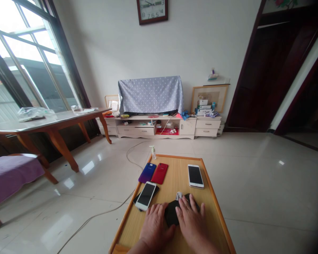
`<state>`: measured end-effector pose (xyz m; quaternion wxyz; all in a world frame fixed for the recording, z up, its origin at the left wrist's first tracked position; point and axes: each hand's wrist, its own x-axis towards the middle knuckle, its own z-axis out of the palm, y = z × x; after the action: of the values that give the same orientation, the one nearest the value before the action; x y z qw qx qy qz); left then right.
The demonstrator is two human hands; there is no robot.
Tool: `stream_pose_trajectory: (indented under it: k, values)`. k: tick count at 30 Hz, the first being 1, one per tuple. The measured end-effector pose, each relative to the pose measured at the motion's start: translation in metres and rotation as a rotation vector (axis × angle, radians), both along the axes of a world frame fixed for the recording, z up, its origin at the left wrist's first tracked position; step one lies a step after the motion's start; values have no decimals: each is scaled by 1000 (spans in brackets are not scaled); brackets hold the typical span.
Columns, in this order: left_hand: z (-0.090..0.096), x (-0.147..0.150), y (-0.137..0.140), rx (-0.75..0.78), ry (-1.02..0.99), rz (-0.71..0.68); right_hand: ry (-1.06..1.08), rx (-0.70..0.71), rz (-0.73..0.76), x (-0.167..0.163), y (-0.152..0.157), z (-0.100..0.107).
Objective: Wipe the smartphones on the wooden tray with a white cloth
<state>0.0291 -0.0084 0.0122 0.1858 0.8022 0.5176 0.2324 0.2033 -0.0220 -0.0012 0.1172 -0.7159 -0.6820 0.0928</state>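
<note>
Both my hands are low over the small wooden table, on a flat black thing point(171, 213) whose kind I cannot make out. My left hand point(155, 224) has its fingers and thumb closed round its left edge. Flat on top lies my right hand point(190, 217), fingers spread, covering much of it. A bit of grey cloth point(178, 195) shows at the right fingertips. Left of my hands, a white phone point(146, 196) rests across a dark phone point(155, 192). Beyond them lie a blue-purple phone point(147, 173) and a red phone point(159, 173), backs up. Another white phone point(195, 176) lies at the right.
The small wooden table point(176, 165) has a raised orange rim. A pump bottle point(153, 152) stands at its far left corner. A cable point(95, 214) runs across the tiled floor. A larger table point(66, 116) is at left, a low white cabinet point(135, 131) by the wall.
</note>
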Motion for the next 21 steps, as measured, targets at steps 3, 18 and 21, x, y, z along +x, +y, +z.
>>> stream_pose_trajectory:
  k: [3,18,21]
  values:
    - [-2,1,1,21,6,-9,79,8,159,-18,-8,0]
    - [-10,4,-1,92,100,-19,30,-34,117,16,-54,4]
    - [-12,5,-3,120,118,-30,47,-49,130,24,-61,8]
